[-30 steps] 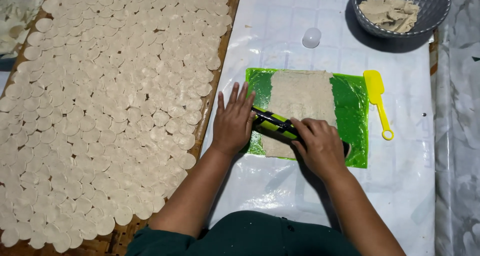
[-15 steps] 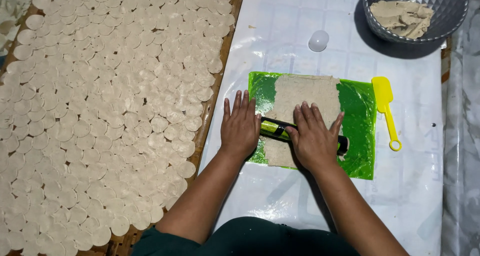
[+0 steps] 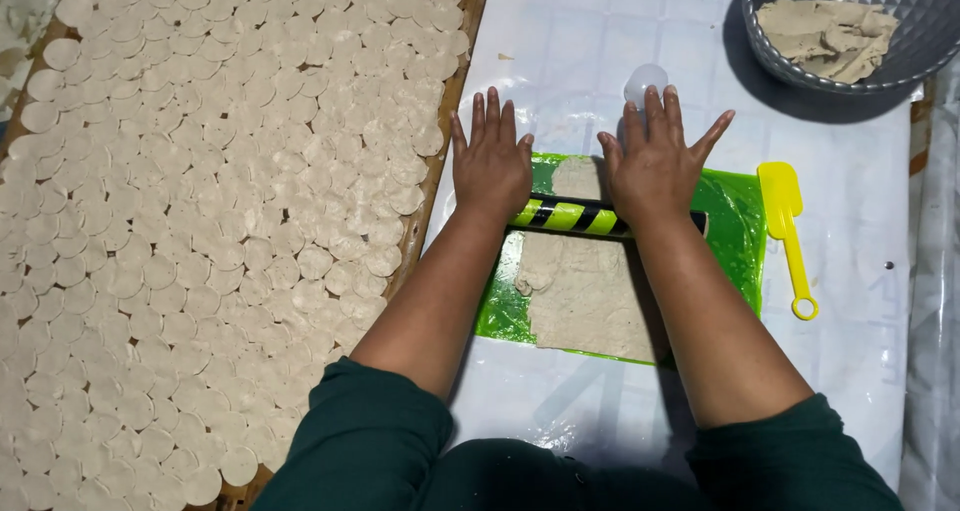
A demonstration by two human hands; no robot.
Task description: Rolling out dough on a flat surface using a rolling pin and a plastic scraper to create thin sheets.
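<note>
Pressing flat, open left hand [image 3: 492, 166], right hand [image 3: 655, 166], striped roller [image 3: 570, 216] beneath palms

- Bright, even light is falling from above, glaring off the glossy white table cover [image 3: 600, 51].
- The grey bowl [image 3: 900, 61] is casting a dark shadow leftward.
- Focus is staying sharp throughout.

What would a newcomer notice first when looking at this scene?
First, the wide tray on the left, covered with pale round discs. Next, the left hand and right hand, flat and open, pressing a striped roller on dough spread over a green sheet. A yellow spatula lies on the right, and a grey bowl stands at the top right.
</note>
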